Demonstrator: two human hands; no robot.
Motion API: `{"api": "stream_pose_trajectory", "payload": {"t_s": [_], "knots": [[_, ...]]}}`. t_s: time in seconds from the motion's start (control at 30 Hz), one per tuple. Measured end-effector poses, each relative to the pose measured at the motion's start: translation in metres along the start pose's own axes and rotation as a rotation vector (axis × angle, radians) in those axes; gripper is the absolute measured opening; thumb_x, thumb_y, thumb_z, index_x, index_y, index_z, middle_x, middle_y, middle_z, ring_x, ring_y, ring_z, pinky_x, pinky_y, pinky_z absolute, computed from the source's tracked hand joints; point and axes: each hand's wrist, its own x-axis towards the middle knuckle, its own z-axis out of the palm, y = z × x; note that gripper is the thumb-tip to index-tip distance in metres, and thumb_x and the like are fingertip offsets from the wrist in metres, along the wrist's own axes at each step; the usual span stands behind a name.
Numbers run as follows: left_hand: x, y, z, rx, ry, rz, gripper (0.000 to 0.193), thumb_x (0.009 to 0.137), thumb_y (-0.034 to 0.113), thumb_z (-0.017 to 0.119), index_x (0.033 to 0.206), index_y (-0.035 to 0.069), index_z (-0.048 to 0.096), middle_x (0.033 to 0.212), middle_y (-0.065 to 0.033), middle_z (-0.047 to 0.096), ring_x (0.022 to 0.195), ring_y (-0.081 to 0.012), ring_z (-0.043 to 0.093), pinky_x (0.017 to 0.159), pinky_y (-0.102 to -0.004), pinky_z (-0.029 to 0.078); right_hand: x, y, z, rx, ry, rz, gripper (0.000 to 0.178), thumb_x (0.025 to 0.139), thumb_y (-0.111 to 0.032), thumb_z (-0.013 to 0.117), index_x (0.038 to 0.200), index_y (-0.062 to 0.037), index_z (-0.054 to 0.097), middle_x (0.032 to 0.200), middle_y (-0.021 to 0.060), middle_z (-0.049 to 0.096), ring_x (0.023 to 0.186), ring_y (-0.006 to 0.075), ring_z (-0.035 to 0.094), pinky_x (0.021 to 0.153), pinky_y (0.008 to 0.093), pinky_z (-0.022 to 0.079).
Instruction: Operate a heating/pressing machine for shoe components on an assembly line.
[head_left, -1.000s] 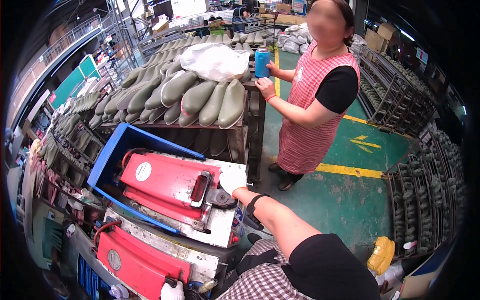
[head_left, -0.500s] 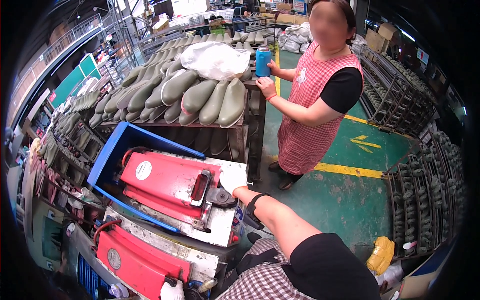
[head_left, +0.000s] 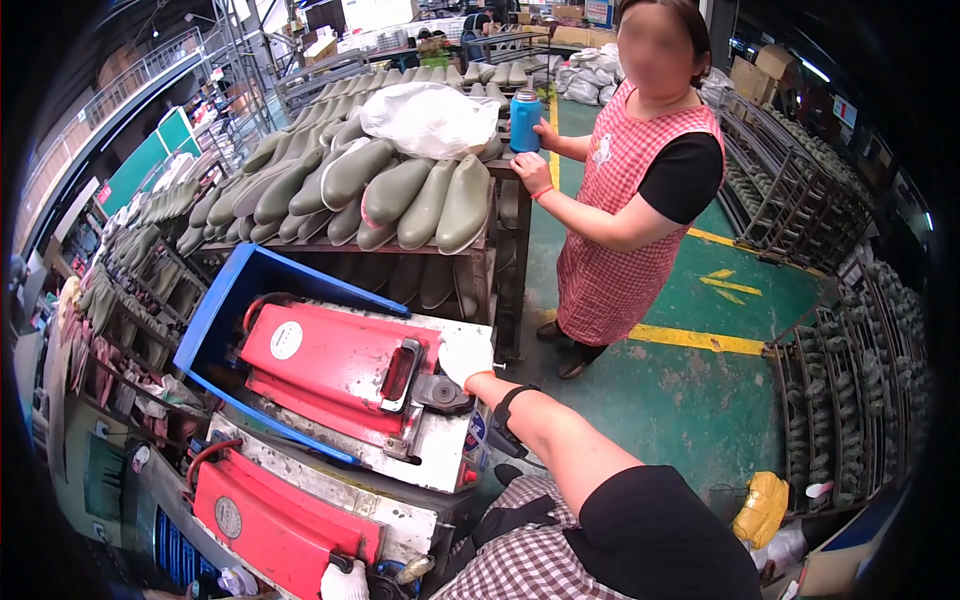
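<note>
My right hand (head_left: 467, 357), in a white glove, lies at the end of a red machine cover (head_left: 318, 365), against the pale metal plate (head_left: 445, 440). Glare on the glove hides how its fingers are bent. At the lower edge, my gloved left hand (head_left: 345, 581) is closed around a black handle (head_left: 347, 563) on a second red cover (head_left: 280, 515). A black rectangular frame (head_left: 401, 375) and a dark round fitting (head_left: 443, 393) sit beside my right hand. Around the farther machine stands a blue plastic guard (head_left: 222, 300).
Olive-green clogs (head_left: 425, 205) fill a rack ahead, with a clear plastic bag (head_left: 430, 118) on top. A co-worker (head_left: 640, 200) in a red checked apron stands at its corner, holding a blue bottle (head_left: 525, 122). Loaded racks (head_left: 850, 390) and a yellow bundle (head_left: 760, 508) are at right.
</note>
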Motion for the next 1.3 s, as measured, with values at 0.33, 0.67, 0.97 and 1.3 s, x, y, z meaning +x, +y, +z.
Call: {"api": "stream_pose_trajectory", "payload": {"t_s": [0.33, 0.67, 0.97, 1.3], "knots": [[0.003, -0.002, 0.002, 0.021, 0.004, 0.014, 0.045, 0.09, 0.048, 0.062, 0.11, 0.009, 0.073, 0.104, -0.0197, 0.074, 0.097, -0.0393, 0.069, 0.087, -0.0487, 0.053, 0.0, 0.0, 0.0, -0.035, 0.018, -0.012, 0.026, 0.09, -0.029, 0.057, 0.102, -0.017, 0.075, 0.106, 0.0112, 0.073, 0.104, 0.0316, 0.067, 0.091, 0.0479, 0.052], [-0.003, 0.007, -0.006, 0.029, -0.015, -0.016, 0.049, 0.09, 0.049, 0.061, 0.112, 0.008, 0.073, 0.106, -0.0208, 0.073, 0.1, -0.0402, 0.068, 0.089, -0.0493, 0.053, 0.0, 0.001, 0.001, -0.017, 0.037, -0.011, 0.025, 0.09, -0.03, 0.057, 0.103, -0.0178, 0.075, 0.103, 0.01, 0.073, 0.101, 0.0315, 0.068, 0.088, 0.0476, 0.054], [-0.004, 0.006, -0.006, 0.035, 0.001, -0.009, 0.048, 0.091, 0.049, 0.06, 0.111, 0.007, 0.073, 0.105, -0.0219, 0.073, 0.099, -0.0405, 0.069, 0.087, -0.0493, 0.053, -0.002, -0.001, -0.004, 0.011, 0.015, -0.004, 0.024, 0.09, -0.03, 0.058, 0.103, -0.0173, 0.074, 0.104, 0.011, 0.073, 0.102, 0.0319, 0.068, 0.088, 0.0481, 0.054], [0.024, -0.017, 0.03, 0.001, 0.048, -0.162, 0.036, 0.082, 0.044, 0.07, 0.096, 0.011, 0.077, 0.094, -0.0182, 0.076, 0.09, -0.0393, 0.073, 0.083, -0.049, 0.057, 0.001, -0.006, -0.019, -0.083, -0.075, -0.006, 0.032, 0.09, -0.03, 0.052, 0.103, -0.0148, 0.076, 0.107, 0.018, 0.074, 0.101, 0.0384, 0.069, 0.087, 0.0525, 0.054]]}}
